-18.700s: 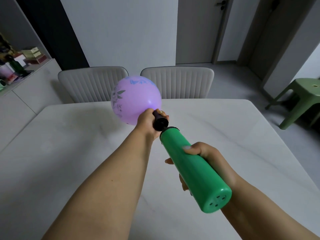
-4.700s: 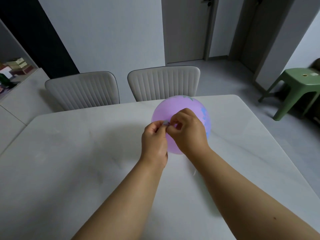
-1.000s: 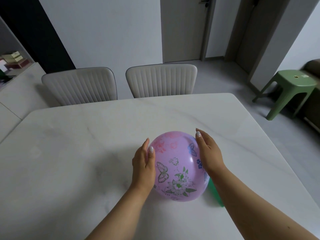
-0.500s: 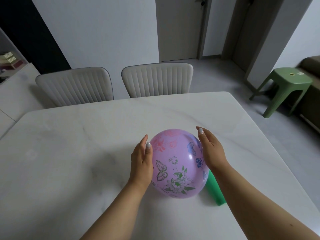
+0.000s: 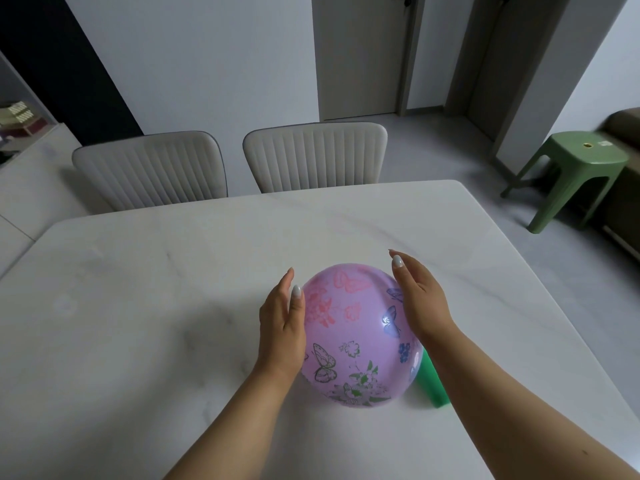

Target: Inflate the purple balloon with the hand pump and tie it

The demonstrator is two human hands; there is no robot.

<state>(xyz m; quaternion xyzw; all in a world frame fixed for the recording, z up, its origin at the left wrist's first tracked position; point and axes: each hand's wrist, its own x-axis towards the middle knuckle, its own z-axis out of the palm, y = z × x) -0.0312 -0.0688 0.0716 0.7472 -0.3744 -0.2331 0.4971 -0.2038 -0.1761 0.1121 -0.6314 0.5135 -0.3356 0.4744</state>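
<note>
The inflated purple balloon (image 5: 356, 334), printed with butterflies and flowers, rests on the white marble table (image 5: 138, 289). My left hand (image 5: 282, 327) lies flat against its left side, fingers straight. My right hand (image 5: 419, 303) is pressed on its upper right side. The balloon is held between the two palms, and its neck is hidden from view. The green hand pump (image 5: 431, 382) lies on the table just right of the balloon, mostly covered by the balloon and my right forearm.
Two pale ribbed chairs (image 5: 149, 168) (image 5: 315, 155) stand at the table's far edge. A green plastic stool (image 5: 575, 164) sits on the floor to the right. A counter with boxes (image 5: 17, 116) runs along the left.
The balloon and both hands have stayed almost as they were over the last second. Only the camera has shifted slightly.
</note>
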